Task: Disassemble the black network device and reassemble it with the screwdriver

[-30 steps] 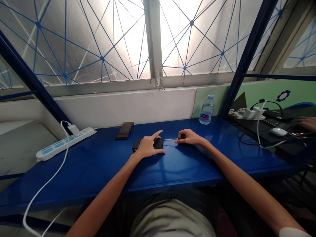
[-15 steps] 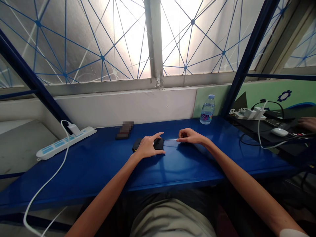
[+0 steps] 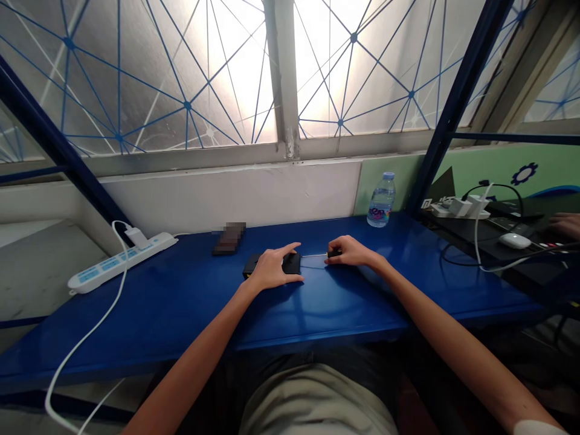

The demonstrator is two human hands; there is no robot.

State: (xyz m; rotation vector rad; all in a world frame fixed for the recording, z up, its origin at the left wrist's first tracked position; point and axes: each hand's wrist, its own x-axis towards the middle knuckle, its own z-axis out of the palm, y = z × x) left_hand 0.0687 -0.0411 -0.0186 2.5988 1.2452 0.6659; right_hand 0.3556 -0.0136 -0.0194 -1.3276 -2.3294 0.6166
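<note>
Basically, we see two bare hands working low over a blue counter [image 3: 190, 320], near its middle. Our left hand [image 3: 272, 269] lies over a black box [image 3: 292, 263], holding it down against the counter, thumb along the near side and index stretched out past the far side, so the spread is wide. The box sits flat, left of our right hand [image 3: 348, 251], yellow bit at its lower left corner. That right hand is closed narrow around the dark handle of a screwdriver [image 3: 316, 255]; the thin shaft runs level toward the box's right end. Tip too small for us to tell whether it touches.

Behind the left hand, near the wall [image 3: 290, 196], we get a dark pixelated item [image 3: 229, 239], unreadable. Far left: white power strip [image 3: 113, 269] set at a slant, one white plug [image 3: 136, 238] in it, white cable [image 3: 102, 326] looping down over the front edge. Back right, upright, capped water bottle [image 3: 381, 202]. On the neighbouring dark desk we note a white mouse [image 3: 515, 241] and, at the edge, another person's hand [image 3: 567, 225].
</note>
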